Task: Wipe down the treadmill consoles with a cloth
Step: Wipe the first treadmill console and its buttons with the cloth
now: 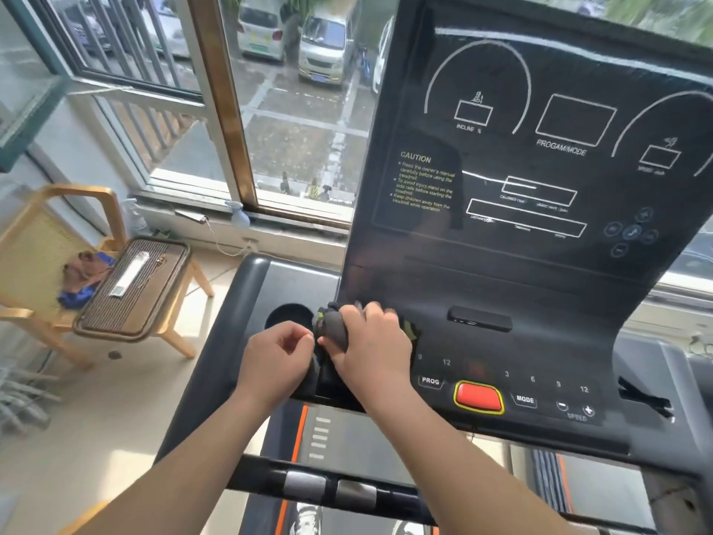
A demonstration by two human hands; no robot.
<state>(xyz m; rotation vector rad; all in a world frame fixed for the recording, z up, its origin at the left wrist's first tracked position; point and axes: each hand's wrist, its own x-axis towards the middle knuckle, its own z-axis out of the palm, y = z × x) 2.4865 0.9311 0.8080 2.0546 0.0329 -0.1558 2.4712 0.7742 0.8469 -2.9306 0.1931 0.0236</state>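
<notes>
Treadmill console (513,272) is filling the right of the view, a tall black panel with its display outlines dark and unlit, standing in front of a window (293,110) that is looking down on parked cars. Below the panel, a sloping button strip (540,364) is carrying a PROG key (430,381), a red button (478,396), a MODE key and speed keys. A round cup holder (287,316) is sitting at the strip's left end.

Both arms are reaching in from below. The right hand (370,341) is lying at the left of the strip, just below the tall panel, its fingers curling over a bunched cloth (333,326) and gripping it. The left hand (277,361) is touching the cloth's left edge with curled fingers; whether they are pinching it is unclear.

The likely risk is a firm wipe to the right pressing the PROG key or the red button. The wad is also looking too small and tight to cover much surface, so streaks could be left behind.

The cloth is looking dark grey with a yellow-green edge, crumpled into a soft lump, partly hidden under the right hand.
</notes>
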